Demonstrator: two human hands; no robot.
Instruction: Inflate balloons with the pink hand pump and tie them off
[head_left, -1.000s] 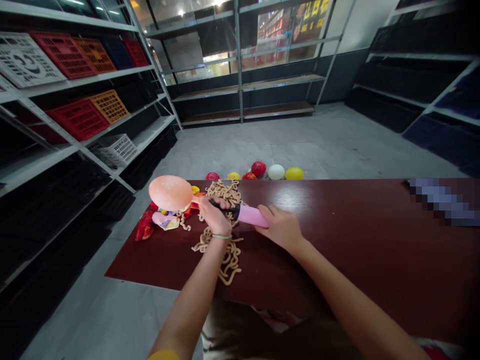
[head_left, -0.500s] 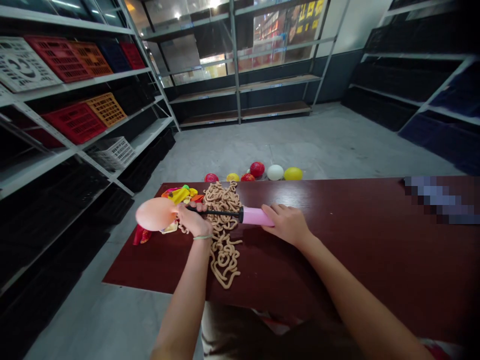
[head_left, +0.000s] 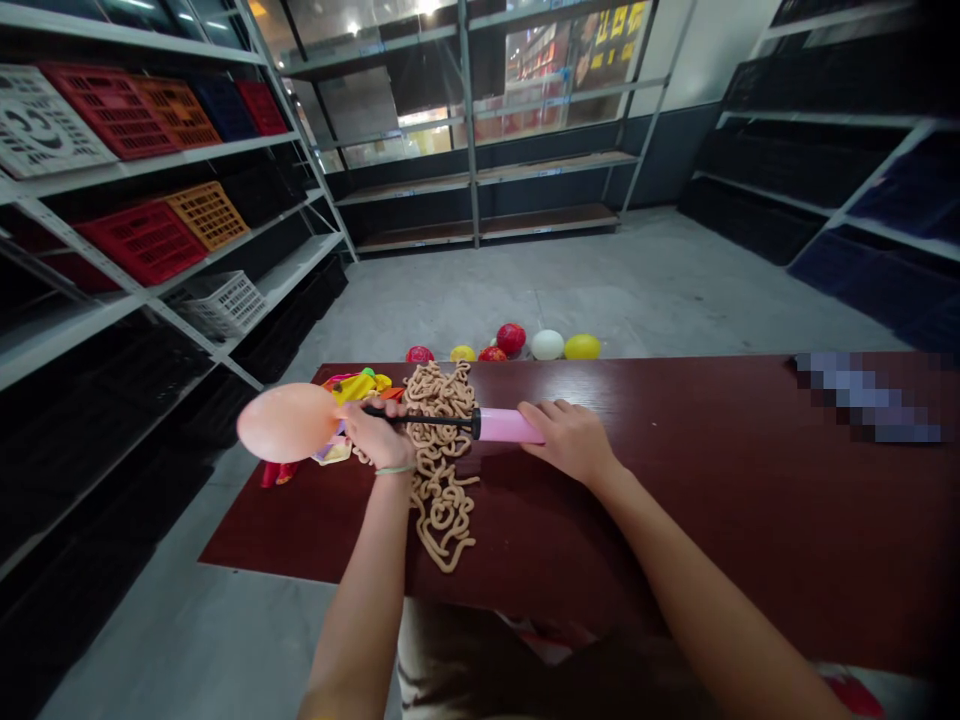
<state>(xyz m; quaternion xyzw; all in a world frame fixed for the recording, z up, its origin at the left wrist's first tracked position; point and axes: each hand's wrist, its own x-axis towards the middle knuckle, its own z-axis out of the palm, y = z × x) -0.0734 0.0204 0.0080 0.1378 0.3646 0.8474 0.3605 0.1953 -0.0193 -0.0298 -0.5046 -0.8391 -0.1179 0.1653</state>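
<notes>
A pink hand pump (head_left: pixel 501 425) with a black rod lies level between my two hands, above the table (head_left: pixel 675 520). Closed around its nozzle end and the neck of a peach balloon (head_left: pixel 289 424) is my left hand (head_left: pixel 376 436). My right hand (head_left: pixel 574 438) grips the far right end of the pink barrel. Much of the black rod shows between them, drawn out of the barrel. Beneath the rod runs a heap of beige, rope-like strands (head_left: pixel 444 510). Flat coloured balloons (head_left: pixel 360 384) lie behind my left hand, partly hidden by it.
Several inflated balloons (head_left: pixel 548 345) rest on the floor past the table's far edge. Shelving with coloured crates (head_left: pixel 142 240) stands at the left, with more racks at the back and right. A blurred, pixelated item (head_left: pixel 862 395) lies at the table's right.
The peach balloon has grown larger and extends further left. Both hands still hold the pump, with the rod about equally drawn out. The whole view has shifted slightly.
</notes>
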